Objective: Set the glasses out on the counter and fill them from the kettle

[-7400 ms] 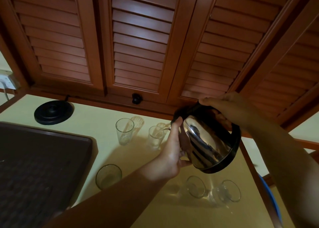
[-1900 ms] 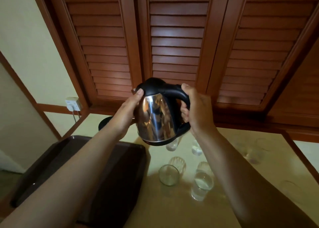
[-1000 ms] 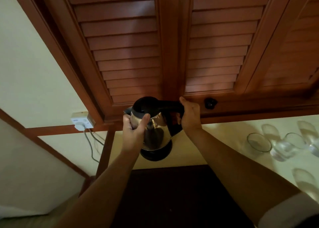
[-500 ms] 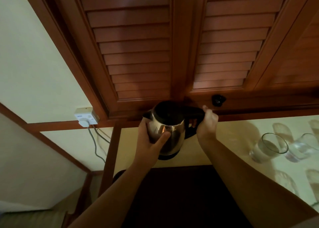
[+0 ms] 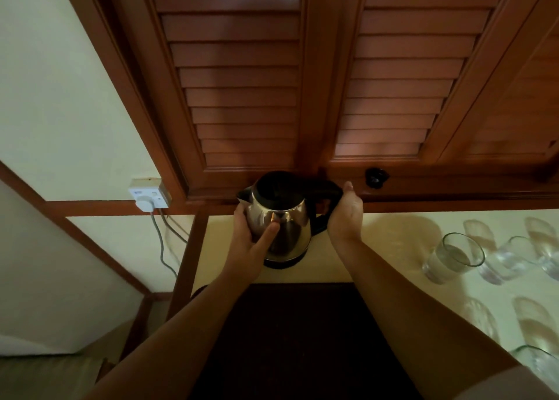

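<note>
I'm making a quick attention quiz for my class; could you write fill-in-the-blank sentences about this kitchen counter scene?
1. The left hand presses on the steel kettle body, while the right hand is at its black ____.
2. The white plug sits in a socket on the ____.
3. The clear drinking glasses stand to the kettle's ____.

Missing words: handle; wall; right

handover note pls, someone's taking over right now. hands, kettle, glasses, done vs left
Left hand: cupped on the steel kettle body.
Right hand: at the black handle, fingers look loosening; grip unclear.
Kettle: upright on its base at the counter's back left, near the wall socket.
Glasses: set out on the right; the nearest glass holds water.
Done: pouring appears finished.
Left: release the kettle; check the edge glasses, partly out of view.
</note>
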Demonstrator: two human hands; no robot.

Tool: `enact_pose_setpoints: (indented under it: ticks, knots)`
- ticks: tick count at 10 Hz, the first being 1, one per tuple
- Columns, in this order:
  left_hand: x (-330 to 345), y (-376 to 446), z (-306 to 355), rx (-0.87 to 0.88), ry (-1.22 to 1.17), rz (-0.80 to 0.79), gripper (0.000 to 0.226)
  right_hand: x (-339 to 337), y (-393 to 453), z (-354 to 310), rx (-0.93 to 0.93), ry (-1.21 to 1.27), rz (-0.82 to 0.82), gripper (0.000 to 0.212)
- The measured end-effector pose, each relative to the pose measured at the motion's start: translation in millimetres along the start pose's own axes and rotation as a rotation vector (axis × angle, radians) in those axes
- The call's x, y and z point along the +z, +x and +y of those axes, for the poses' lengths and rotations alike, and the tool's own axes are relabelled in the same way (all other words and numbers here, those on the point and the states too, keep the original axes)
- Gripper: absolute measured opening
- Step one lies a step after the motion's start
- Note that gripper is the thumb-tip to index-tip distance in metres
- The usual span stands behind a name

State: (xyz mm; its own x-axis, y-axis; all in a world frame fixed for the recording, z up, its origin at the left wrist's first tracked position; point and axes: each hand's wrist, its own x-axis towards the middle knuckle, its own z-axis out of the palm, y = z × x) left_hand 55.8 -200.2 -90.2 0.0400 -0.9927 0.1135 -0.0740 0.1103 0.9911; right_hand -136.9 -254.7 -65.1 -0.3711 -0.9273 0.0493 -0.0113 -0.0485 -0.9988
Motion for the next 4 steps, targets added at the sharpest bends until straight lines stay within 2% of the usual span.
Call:
enact_pose_setpoints:
  ticks: [2,3,4]
  knots:
    - [2,-5,-3,0.003,-0.012,-0.023,0.071,-6,-3,-7,0.078,-0.059,-0.057,0.063]
    - [-1,-4,14,-0.044,0.031,-0.084,0.062,-11,-12,-15,0.162,-0.123,-0.087,0.069]
    - [-4,-17,27,-0.156,0.063,-0.063,0.085,-31,-41,-41,0.198,-0.223,-0.124,0.053]
